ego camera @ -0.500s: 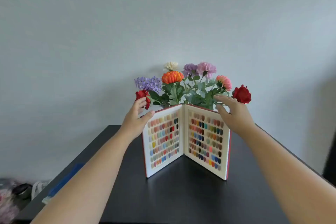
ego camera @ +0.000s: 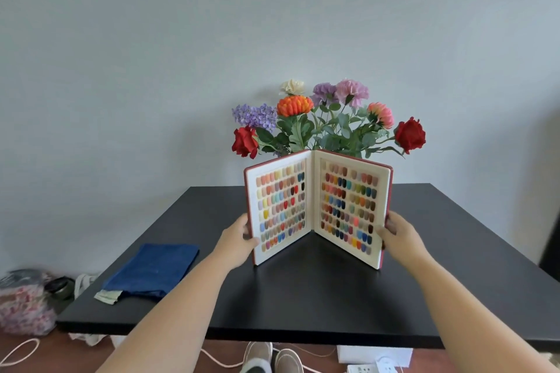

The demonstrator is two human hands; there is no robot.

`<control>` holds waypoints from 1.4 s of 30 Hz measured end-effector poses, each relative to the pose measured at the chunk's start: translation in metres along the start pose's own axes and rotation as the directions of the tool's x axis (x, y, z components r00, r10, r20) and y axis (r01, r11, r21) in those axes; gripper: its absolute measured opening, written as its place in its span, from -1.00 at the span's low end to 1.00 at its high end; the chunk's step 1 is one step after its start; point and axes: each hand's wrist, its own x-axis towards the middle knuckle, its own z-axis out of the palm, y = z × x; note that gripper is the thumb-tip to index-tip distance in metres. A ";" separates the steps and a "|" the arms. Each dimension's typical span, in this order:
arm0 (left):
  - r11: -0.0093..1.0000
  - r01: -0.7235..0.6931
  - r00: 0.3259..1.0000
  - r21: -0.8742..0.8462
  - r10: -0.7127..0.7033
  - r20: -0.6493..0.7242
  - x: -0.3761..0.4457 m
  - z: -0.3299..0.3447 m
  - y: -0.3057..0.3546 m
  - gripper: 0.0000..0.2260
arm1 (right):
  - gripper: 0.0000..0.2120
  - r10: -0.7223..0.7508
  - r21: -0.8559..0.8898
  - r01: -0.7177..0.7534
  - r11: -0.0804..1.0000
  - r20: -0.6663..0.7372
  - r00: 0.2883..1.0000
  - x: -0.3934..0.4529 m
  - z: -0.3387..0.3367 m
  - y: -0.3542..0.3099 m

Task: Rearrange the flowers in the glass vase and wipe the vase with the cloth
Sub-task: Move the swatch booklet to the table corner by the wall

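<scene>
Against a plain grey wall, our black table [ego camera: 303, 297] carries a colour-swatch book [ego camera: 316, 209] standing open, with the flowers [ego camera: 327, 121] rising behind it — the glass vase is hidden. Our left hand [ego camera: 239, 239] and right hand [ego camera: 398, 235] each clasp an outer cover edge; we should lift both sides evenly so nothing brushes the stems. Bare tabletop lies to the right, while the blue cloth [ego camera: 154, 269] sits near the left edge — set the book away from it.

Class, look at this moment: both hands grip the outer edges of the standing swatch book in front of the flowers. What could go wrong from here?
1. The swatch book stands right against the flowers; moving it could snag low leaves.
2. The left hand and right hand hold only its outer edges, so it might fold.
</scene>
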 end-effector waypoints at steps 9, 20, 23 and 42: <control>1.000 -0.010 1.000 -0.023 0.010 -0.020 0.004 0.018 -0.010 -0.44 | -0.59 -0.010 -0.058 0.016 0.998 0.097 0.995 0.001 0.013 0.009; 0.990 0.007 0.989 -0.139 -0.028 -0.146 -0.040 -0.033 -0.058 -0.49 | -0.53 -0.101 0.078 0.090 0.993 0.147 0.984 -0.019 0.071 -0.008; 0.984 0.039 0.963 -0.174 -0.083 -0.256 -0.052 -0.044 -0.072 -0.53 | -0.49 -0.173 0.092 0.158 0.983 0.188 0.967 -0.019 0.110 -0.029; 0.936 0.153 0.842 -0.317 -0.291 -0.453 0.043 -0.097 -0.122 -0.48 | -0.48 -0.320 -0.035 0.335 0.942 0.217 0.922 0.058 0.303 -0.138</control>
